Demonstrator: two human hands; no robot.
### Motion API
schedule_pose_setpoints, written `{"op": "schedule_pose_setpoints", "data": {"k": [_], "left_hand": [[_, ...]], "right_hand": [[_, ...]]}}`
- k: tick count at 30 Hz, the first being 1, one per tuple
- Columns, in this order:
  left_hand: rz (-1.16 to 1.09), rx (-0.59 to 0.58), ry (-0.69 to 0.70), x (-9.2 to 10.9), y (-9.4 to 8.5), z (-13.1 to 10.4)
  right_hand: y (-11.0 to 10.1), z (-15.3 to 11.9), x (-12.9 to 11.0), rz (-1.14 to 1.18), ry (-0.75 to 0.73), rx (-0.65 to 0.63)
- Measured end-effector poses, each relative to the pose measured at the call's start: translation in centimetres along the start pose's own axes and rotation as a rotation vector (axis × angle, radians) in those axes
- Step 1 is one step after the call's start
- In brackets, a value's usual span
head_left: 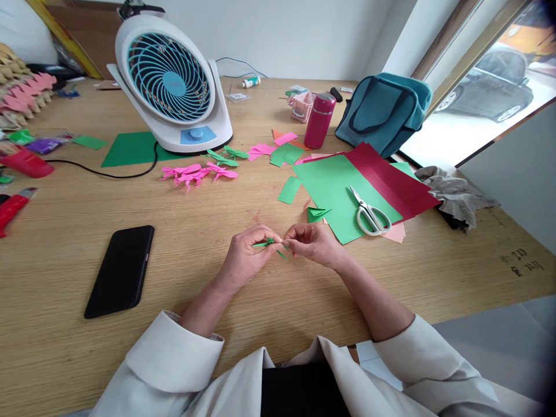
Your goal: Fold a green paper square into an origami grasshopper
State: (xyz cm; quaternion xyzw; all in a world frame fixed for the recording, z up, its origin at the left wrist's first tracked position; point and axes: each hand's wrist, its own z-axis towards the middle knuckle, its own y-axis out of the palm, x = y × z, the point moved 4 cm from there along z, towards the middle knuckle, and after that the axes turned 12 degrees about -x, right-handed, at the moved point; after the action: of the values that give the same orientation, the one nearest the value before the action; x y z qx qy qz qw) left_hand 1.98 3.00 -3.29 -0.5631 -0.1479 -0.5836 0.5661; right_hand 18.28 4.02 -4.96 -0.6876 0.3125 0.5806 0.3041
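Above the wooden table, my left hand (245, 258) pinches a small green folded paper figure (270, 241) between thumb and fingers. Thin green strips stick out from it on both sides. My right hand (316, 246) is closed at the figure's right end, thumb and forefinger pressed together on a thin part that the fingertips mostly hide. Beyond my hands lie finished-looking pink paper figures (186, 175) and green paper figures (223, 157) with narrow legs. To the right, white-handled scissors (369, 215) rest on a large green paper sheet (334, 194).
A white fan (174, 84) stands at the back left, and a black phone (120, 271) lies front left. Red sheets (391, 176), a magenta bottle (320, 121) and a teal bag (384, 116) are at the right. A red-handled cutter (15, 209) sits at the left edge.
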Motion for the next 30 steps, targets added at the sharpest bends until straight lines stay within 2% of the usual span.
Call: {"op": "schedule_pose_setpoints", "data": {"k": [5,12,23,30], "left_hand": [[-0.039,0.008,-0.021,-0.16,0.01,0.04],[-0.065,0.025,-0.037,-0.19,-0.1,0.04],[0.105,0.068,0.047,0.06,-0.29,-0.19],[0.156,0.03,0.072,0.46,-0.29,-0.18]], "right_hand": [[0.15,0.11,0.19,0.023,-0.012,0.039],[0.22,0.28,0.14,0.072,-0.025,-0.002],[0.46,-0.15,-0.25,-0.227,-0.112,0.133],[0.33,-0.13,-0.25,-0.251,-0.114,0.163]]}}
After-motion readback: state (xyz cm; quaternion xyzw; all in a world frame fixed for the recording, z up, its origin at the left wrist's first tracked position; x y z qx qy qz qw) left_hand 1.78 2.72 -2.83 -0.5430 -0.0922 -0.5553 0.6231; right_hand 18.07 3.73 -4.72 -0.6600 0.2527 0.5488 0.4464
